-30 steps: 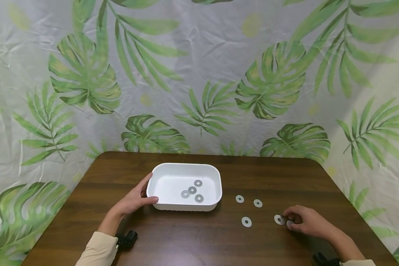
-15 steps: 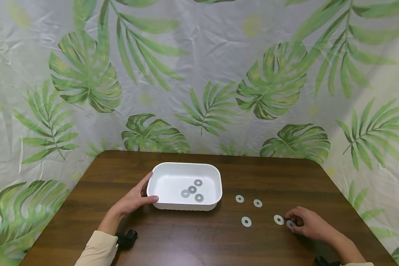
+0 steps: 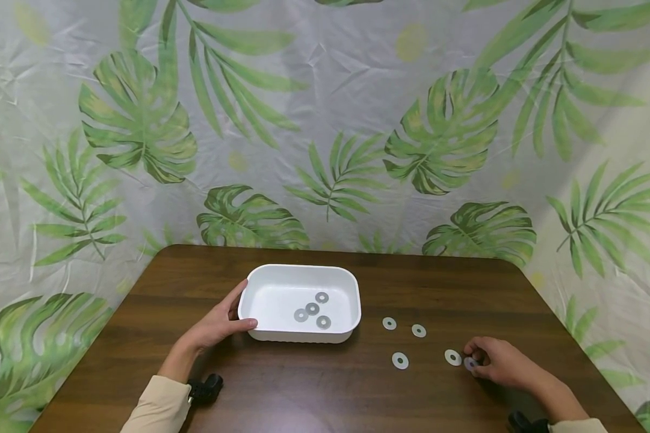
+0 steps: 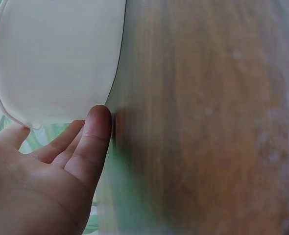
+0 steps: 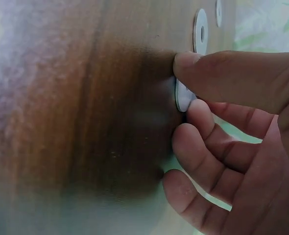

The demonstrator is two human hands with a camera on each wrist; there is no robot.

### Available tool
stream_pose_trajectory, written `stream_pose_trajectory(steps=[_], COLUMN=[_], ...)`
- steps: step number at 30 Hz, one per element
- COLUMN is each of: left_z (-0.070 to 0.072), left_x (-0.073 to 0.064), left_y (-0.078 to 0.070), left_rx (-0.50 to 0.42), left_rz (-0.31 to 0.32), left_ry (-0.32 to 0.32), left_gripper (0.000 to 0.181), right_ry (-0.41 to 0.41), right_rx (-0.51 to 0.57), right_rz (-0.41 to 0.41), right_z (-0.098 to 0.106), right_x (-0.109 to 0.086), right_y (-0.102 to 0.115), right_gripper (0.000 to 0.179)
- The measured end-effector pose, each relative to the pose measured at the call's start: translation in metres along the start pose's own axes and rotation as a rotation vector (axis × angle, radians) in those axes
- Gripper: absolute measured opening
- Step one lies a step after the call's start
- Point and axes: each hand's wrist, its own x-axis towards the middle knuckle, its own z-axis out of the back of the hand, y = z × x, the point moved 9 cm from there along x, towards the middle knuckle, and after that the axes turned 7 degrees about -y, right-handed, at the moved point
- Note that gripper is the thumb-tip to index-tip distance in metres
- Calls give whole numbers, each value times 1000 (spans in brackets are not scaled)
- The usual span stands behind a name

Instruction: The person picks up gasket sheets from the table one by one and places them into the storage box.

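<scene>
My left hand point(image 3: 219, 325) grips the left end of a white rectangular tub point(image 3: 262, 300), thumb over the near corner of its rim and the other fingers along the outer wall. Several flat metal washers point(image 3: 323, 322) lie on the tub's floor. Over on the right, my right hand point(image 3: 501, 361) has its thumb and fingertips around the edges of one washer point(image 5: 184, 98), low at the tabletop. Its remaining fingers are curled beside the table surface in the right wrist view. Part of that washer is hidden by the thumb. Another washer point(image 3: 452, 358) lies just left of these fingertips.
Between the tub and my right hand, three more washers point(image 3: 400, 361), point(image 3: 389, 323), point(image 3: 419, 331) are spread on the dark wooden table point(image 3: 303, 391). A leaf-patterned cloth point(image 3: 346, 120) hangs behind the table's far edge.
My right hand has shifted slightly, and more of the washer at its fingertips shows than a second ago. The left hand and tub stay in place.
</scene>
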Motion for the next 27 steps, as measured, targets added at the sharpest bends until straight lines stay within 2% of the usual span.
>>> stream_pose_trajectory(steps=[9,14,18,21,27], left_z=[-1,-2,-1,0,0], left_x=[1,2,2,1,1], left_y=[0,2,1,1,1], left_rx=[7,8,8,14,22], left_rz=[4,8,8,11,18], left_ry=[1,5,3,-2,-9], left_gripper=[105,105,105,106,105], right_ry=[4,-62,-100,-76,24], right_rx=[-7,-96,-140,-109,-26], right_rz=[-4,-17,9,31,-32], right_z=[-3,4,9,8,1], right_x=[1,-3,-5,-2,6], right_y=[-3,-7,-5,-5,-11], right_gripper=[22,20,18,18,22])
